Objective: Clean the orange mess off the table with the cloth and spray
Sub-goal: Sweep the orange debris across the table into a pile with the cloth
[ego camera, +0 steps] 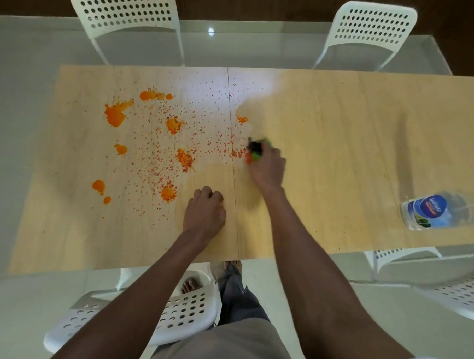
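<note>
Early stage: right hand (266, 167) clamped on spray (256, 150), misting mess (161, 146). Left hand (204, 213) fisted, empty, on tabletop (340, 156). Wiping undone; cloth unseen.

- The surface (340, 146) is pale tan wood grain, with one thin dark seam down its middle.
- The orange mess (115, 115), left of that seam, is bright orange in its blots and redder in its fine specks.
- The object (256, 150) in the right hand (266, 167), just right of the seam, is lime green, black and blurred.
- The bottle (441, 212), far right of the seam, is clear with a blue and white label.
- The chairs (123, 14) are white, dotted with rows of round holes.
</note>
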